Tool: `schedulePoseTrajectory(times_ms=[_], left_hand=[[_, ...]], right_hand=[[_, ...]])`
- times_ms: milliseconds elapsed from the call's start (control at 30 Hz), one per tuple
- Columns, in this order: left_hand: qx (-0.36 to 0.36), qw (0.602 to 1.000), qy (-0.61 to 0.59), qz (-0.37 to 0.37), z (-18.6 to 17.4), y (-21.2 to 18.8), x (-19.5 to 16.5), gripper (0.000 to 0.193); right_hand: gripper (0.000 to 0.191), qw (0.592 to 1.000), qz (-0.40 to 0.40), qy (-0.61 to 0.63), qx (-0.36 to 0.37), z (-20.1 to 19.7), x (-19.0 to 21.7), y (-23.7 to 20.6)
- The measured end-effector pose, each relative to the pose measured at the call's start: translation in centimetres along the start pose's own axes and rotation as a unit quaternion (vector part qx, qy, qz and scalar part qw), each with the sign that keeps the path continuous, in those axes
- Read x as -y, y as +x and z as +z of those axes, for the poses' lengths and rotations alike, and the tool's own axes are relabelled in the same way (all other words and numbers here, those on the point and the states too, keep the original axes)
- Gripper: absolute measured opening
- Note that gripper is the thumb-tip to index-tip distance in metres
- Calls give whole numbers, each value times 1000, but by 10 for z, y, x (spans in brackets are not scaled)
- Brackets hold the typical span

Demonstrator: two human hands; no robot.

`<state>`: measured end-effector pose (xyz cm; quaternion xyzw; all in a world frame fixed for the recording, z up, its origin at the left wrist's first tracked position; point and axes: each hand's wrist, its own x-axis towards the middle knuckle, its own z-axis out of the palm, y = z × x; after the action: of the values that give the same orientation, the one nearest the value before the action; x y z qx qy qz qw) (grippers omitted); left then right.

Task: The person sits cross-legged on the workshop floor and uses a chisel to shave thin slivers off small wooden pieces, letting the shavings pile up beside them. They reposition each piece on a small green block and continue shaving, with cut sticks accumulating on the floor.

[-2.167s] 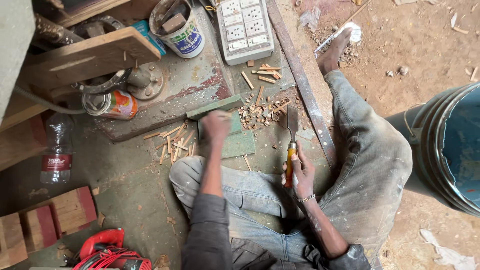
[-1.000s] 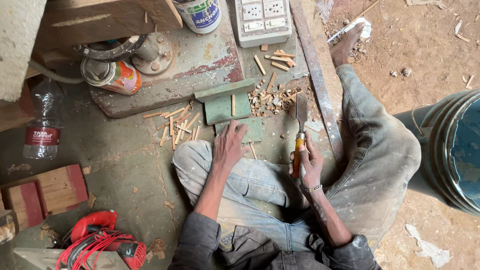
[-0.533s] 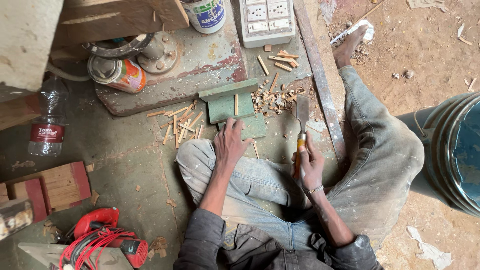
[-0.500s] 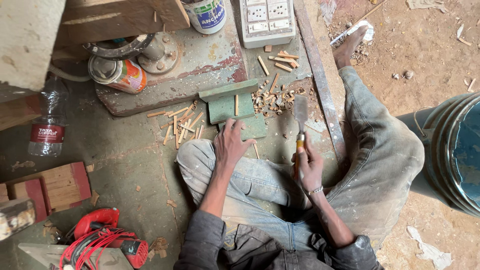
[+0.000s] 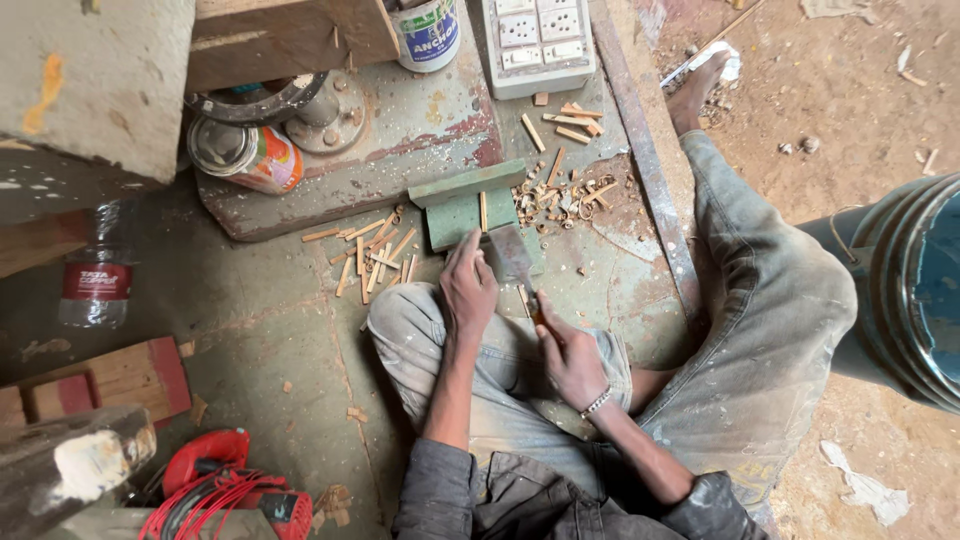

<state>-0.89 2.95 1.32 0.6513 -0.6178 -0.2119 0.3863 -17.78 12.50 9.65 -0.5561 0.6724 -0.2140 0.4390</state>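
Both hands have come together in front of the knees: the right hand (image 5: 572, 352), closed around the handle, has swung the chisel (image 5: 510, 258) over to the green block (image 5: 470, 205). The left hand (image 5: 468, 285) has moved up from the knee, and its fingers now touch the blade near the block. Small wooden pegs (image 5: 372, 250) lie just left of the hands, shavings (image 5: 560, 195) beyond them.

red-labelled clear bottle (image 5: 97, 280) far left, orange tin (image 5: 245, 157), white-blue can (image 5: 427, 33) top
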Motion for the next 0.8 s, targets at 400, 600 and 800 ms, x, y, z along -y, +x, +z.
schedulePoseTrajectory(times_ms=[400,600,800], left_hand=[[77,969,-204,-120,-4,9,-11,57],[-18,990,-39,137,-1,-9,-12,40],[76,991,34,107,-5,-20,-13,49]], right_hand=[[53,998,-14,-60,-25,-19,-1,-3],[54,993,-111,-14,-28,-9,7,4],[55,998,-42,-42,10,-5,11,10]])
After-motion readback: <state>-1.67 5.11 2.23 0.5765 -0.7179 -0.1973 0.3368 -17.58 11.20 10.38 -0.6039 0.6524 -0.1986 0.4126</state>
